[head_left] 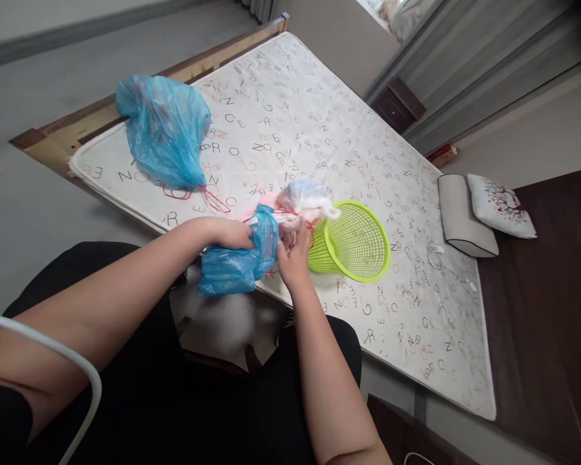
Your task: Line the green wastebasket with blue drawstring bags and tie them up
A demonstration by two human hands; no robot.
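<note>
Both hands clenched on a bunched blue plastic bag point(232, 270), left hand point(230, 234) atop, right hand point(293, 255) at its end, long axis slanting across the near edge of the mattress point(319, 116); green mesh wastebasket point(351, 244) on its side just beside right hand.

Right hand point(293, 255): green plastic wastebasket point(353, 242), on its side, just beside at 3 o'clock, blocks that way. White plastic bag point(303, 200) bunched at 12 o'clock, against the fingers. Left hand point(227, 232): blue plastic bag point(232, 271) bunched at 6 o'clock. Second blue bag point(162, 132) well apart at 10 o'clock. Room to pass: over lettered mattress point(368, 139) at 1 o'clock, toward the cushions point(479, 213).
</note>
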